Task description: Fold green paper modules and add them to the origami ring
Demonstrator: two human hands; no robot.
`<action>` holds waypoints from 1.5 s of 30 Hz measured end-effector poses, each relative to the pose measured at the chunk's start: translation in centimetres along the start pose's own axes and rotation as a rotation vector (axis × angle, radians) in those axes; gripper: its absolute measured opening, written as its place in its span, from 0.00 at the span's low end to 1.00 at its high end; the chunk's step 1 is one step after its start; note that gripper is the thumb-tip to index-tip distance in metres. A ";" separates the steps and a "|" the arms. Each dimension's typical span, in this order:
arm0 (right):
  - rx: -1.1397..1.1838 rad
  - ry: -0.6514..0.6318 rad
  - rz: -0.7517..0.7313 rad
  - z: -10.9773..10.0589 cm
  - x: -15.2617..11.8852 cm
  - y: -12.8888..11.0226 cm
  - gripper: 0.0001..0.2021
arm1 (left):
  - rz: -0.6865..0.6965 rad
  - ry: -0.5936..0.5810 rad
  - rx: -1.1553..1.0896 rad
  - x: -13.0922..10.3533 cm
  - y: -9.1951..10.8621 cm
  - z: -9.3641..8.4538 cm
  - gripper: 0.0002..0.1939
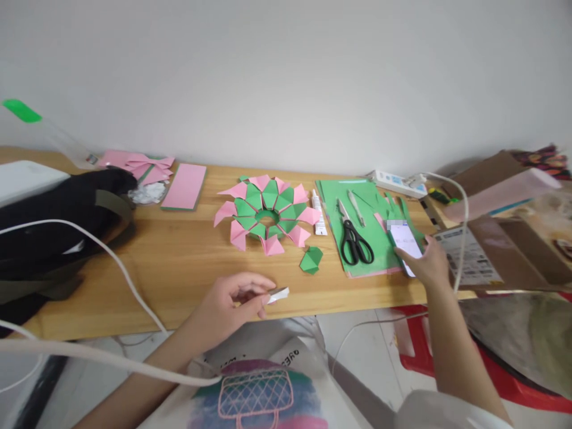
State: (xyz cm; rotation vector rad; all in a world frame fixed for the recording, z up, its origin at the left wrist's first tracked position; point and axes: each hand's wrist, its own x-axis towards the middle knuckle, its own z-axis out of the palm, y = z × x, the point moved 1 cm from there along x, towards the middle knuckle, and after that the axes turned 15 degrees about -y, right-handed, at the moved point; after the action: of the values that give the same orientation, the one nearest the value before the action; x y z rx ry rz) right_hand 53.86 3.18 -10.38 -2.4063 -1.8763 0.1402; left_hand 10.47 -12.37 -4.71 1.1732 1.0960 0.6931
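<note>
My left hand (241, 304) is closed near the front edge of the table, pinching a small white strip (279, 295) that looks like folded paper or tissue. On the right, my right hand (426, 262) has its fingers and thumb around the lower part of a phone (406, 243) with its screen lit. The phone is over the right side of some green paper sheets (333, 205). Between my hands lies a small folded green paper piece (311, 260). Beyond it is a ring of folded pink and green paper (252, 207), with a white glue tube (318, 211) beside it.
Black-handled scissors (355, 243) and a pen-like cutter (356, 208) lie on the green sheets. A pink paper stack (184, 186) and crumpled white tissue (147, 193) are at left, near a black bag (67, 220). A power strip (397, 183) and cardboard box (518, 250) stand right. White cables cross the view.
</note>
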 end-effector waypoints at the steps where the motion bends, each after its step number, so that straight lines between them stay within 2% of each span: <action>1: -0.001 0.021 0.030 0.0 -1.1 0.0 0.41 | -0.005 0.019 -0.009 0.0 0.0 -0.3 0.09; 4: -0.001 0.079 0.066 0.2 -4.6 -0.3 0.37 | 0.050 0.131 -0.062 0.0 -0.1 -1.9 0.08; 6: 0.009 0.111 0.099 0.7 -6.8 -0.7 0.37 | 0.134 0.267 -0.160 0.0 0.0 -3.2 0.08; 9: 0.056 0.232 0.224 1.7 -9.1 -1.3 0.39 | 0.249 0.475 -0.363 0.2 0.5 -5.1 0.10; 14: 0.097 0.215 0.336 2.4 -10.1 -2.4 0.38 | 0.299 0.555 -0.571 0.6 1.8 -7.6 0.10; 18: 0.090 0.216 0.322 2.0 -10.3 -3.2 0.37 | 0.378 0.697 -0.722 1.2 2.4 -9.6 0.06; 22: 0.060 0.208 0.320 1.8 -10.6 -3.7 0.32 | 0.375 0.739 -0.837 2.1 2.9 -10.9 0.07; 25: 0.048 0.213 0.318 1.9 -10.6 -3.8 0.28 | 0.363 0.728 -0.846 2.4 3.3 -10.6 0.07; 29: 0.028 0.215 0.304 2.0 -10.4 -3.6 0.25 | 0.396 0.760 -0.726 1.8 3.6 -9.2 0.07; 31: 0.017 0.206 0.287 2.0 -10.2 -3.5 0.25 | 0.467 0.817 -0.590 1.3 3.5 -8.3 0.08; 35: 0.002 0.177 0.248 1.7 -9.8 -3.5 0.26 | 0.649 0.878 -0.138 0.3 3.1 -6.7 0.09; 40: 0.000 0.172 0.227 1.6 -9.7 -3.6 0.27 | 0.623 0.848 0.101 0.0 2.1 -5.7 0.06; 45: -0.001 0.189 0.227 1.9 -9.7 -3.5 0.27 | 0.608 0.755 0.151 0.2 1.9 -5.3 0.05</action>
State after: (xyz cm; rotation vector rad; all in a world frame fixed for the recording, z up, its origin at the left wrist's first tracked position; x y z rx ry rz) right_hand 47.94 -5.39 -11.69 -2.5261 -1.5242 -0.0715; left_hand 5.85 -9.66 -2.97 1.4331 1.4276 1.6401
